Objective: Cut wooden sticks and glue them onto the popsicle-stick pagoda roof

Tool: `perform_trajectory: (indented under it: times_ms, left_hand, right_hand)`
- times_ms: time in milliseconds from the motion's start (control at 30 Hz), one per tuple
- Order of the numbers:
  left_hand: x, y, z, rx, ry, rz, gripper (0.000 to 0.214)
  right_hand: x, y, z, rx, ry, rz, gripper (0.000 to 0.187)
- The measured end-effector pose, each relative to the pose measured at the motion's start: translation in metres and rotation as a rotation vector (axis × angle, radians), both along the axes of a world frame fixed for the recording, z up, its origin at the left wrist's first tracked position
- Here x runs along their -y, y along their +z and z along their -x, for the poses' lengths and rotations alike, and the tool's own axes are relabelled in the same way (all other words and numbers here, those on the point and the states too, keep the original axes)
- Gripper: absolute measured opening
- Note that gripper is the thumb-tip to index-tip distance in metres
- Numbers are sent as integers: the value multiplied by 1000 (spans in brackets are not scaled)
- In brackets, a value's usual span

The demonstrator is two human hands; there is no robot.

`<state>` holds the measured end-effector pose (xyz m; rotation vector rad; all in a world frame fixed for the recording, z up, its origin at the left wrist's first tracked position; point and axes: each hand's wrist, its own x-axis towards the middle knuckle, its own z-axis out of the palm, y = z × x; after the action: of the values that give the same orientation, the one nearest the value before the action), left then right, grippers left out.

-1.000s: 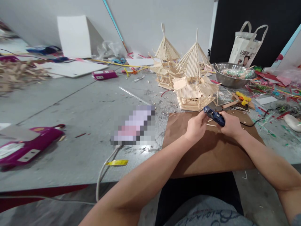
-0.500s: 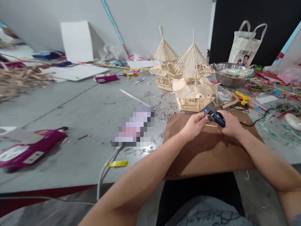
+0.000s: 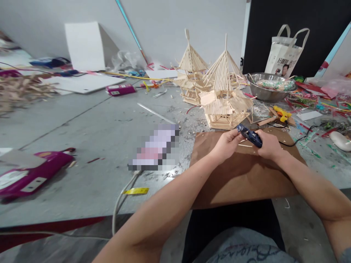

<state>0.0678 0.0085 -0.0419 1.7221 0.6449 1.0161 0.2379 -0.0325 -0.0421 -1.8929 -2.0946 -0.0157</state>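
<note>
My right hand [image 3: 270, 144] is wrapped round a dark blue glue gun [image 3: 250, 135], and a black cord runs out from behind that hand. Close by on the left, my left hand [image 3: 226, 144] is pinched at the front end of the glue gun; what its fingertips hold is too small to make out. Below both hands lies a brown board [image 3: 241, 175] with a thin wooden stick [image 3: 245, 146] on it. Just beyond stands a pavilion model built of wooden sticks [image 3: 226, 106], with a second stick pavilion [image 3: 192, 65] behind it.
A yellow glue gun [image 3: 282, 114] and a metal bowl [image 3: 270, 91] of wrapped sticks stand right of the models. Left of the board lies a blurred-out phone [image 3: 156, 146] on a white cable. Purple power strips [image 3: 41, 171] and a stick heap [image 3: 24, 89] are farther left.
The view has shifted slightly. My left fingertips have drawn back a little from the glue gun's front end, while my right hand keeps its grip.
</note>
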Motion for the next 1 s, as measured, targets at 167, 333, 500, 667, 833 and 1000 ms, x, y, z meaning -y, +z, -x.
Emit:
perform_trajectory:
  times_ms: [167, 333, 500, 667, 833, 1000]
  left_hand:
    - [2, -10, -1, -177, 253, -233, 26]
    - [5, -11, 1, -282, 352, -306, 22]
    - [4, -4, -1, -122, 219, -198, 26]
    - [3, 1, 0, 47, 21, 46, 41]
    - [-1, 2, 3, 128, -168, 284, 46]
    - [-3, 3, 4, 100, -222, 377, 47]
  right_hand:
    - [1, -1, 3, 24, -37, -19, 32]
    - [-2, -6, 2, -14, -16, -77, 35]
    - [-5, -9, -3, -63, 61, -94, 42]
    - [-5, -10, -5, -85, 110, -115, 45]
    - [-3, -7, -4, -66, 108, -98, 48]
    - [-1, -2, -2, -37, 71, -63, 43]
